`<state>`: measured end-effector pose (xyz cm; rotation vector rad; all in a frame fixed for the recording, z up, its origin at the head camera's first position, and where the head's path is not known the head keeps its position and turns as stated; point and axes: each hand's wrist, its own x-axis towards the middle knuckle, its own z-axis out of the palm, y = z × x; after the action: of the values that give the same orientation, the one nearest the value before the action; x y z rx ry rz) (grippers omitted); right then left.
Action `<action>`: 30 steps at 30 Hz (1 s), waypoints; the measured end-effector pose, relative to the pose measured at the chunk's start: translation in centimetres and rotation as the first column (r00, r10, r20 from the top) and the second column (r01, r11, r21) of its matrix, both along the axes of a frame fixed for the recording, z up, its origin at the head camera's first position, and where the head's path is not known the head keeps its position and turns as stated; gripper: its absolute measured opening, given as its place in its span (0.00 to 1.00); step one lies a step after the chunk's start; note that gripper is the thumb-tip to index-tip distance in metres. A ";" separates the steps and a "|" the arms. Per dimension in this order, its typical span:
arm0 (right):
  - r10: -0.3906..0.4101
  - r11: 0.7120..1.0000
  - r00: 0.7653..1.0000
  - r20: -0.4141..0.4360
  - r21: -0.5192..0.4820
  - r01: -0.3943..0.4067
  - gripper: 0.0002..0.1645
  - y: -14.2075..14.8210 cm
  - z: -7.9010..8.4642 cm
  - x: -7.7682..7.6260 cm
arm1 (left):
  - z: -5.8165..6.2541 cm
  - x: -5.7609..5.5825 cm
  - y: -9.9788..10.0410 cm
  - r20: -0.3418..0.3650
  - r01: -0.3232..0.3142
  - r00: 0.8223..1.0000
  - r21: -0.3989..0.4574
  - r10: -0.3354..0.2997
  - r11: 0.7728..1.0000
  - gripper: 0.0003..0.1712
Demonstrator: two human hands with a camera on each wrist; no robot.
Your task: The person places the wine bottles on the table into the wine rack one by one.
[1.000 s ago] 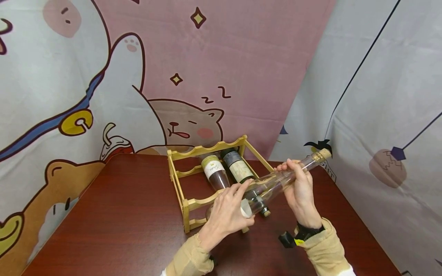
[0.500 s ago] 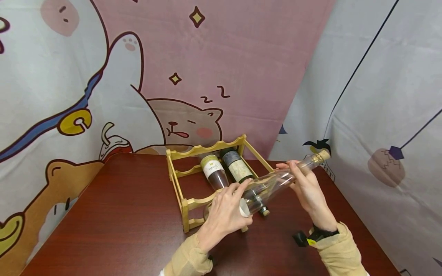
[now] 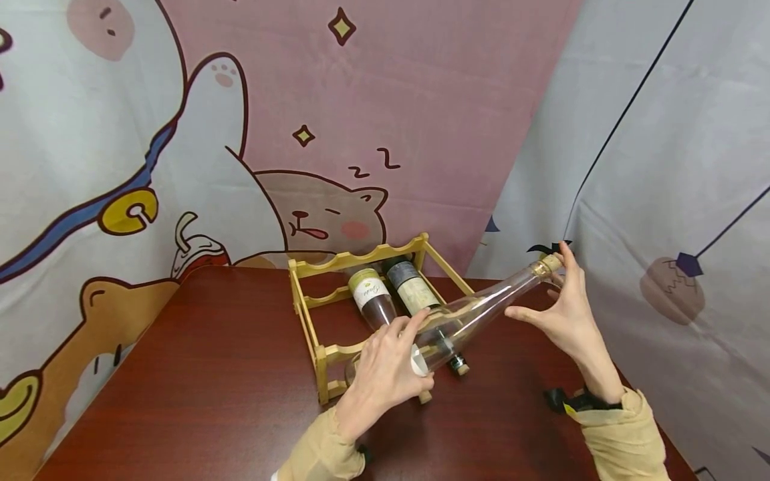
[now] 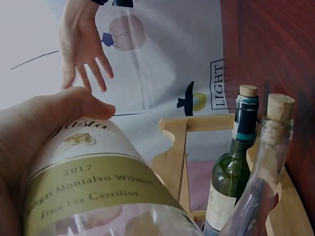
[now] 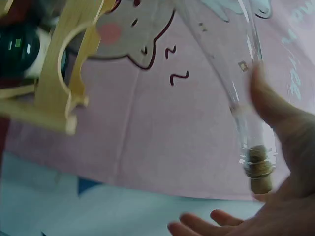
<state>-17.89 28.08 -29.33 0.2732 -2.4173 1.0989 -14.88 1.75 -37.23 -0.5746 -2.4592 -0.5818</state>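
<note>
A clear glass bottle (image 3: pixel 490 304) slants up to the right over the front of a wooden wine rack (image 3: pixel 321 364). My left hand (image 3: pixel 385 367) grips its lower body around the label; that view from the left wrist shows a white and olive-gold label (image 4: pixel 93 179) under my thumb. My right hand (image 3: pixel 571 317) is at the neck end, thumb and fingers spread, fingertips right by the cork (image 3: pixel 551 262). In the right wrist view the neck passes close to my thumb. The bottle holds no visible liquid.
Two corked bottles lie in the rack: a clear one with a white and yellow-green label (image 3: pixel 369 288) and a dark green one with a cream label (image 3: pixel 416 294). The rack stands on a reddish-brown table (image 3: pixel 210 374). Cartoon-printed cloth (image 3: pixel 445 120) hangs behind and to the right.
My right hand has let go of the bottle's neck, moved right toward the cork and spread its fingers. My left hand keeps its grip; the bottle has shifted slightly left.
</note>
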 end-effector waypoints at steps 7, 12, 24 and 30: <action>-0.005 0.892 0.913 -0.409 0.411 0.189 0.65 -0.6 0.3 -0.6 | 0.1 0.2 -0.1 -0.008 -0.003 1.000 -0.018 0.003 1.000 0.60; 0.150 0.727 0.842 -0.518 0.635 0.261 0.54 -1.2 0.1 -1.0 | 0.2 0.3 -0.2 -0.052 -0.008 0.999 -0.031 0.007 0.999 0.60; 0.461 0.459 0.800 -0.383 0.875 0.154 0.25 -2.3 0.1 -1.9 | 0.4 0.5 0.1 -0.055 -0.009 0.998 -0.090 0.004 0.996 0.62; 0.468 0.429 0.826 -0.314 0.898 0.098 0.25 -2.3 -0.3 -1.9 | 0.4 0.6 0.2 -0.081 -0.011 0.997 -0.128 0.001 0.992 0.62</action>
<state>-19.75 25.82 -29.62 1.0783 -2.1961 -0.3639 -14.29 1.98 -36.81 -0.6290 -2.4328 -0.3917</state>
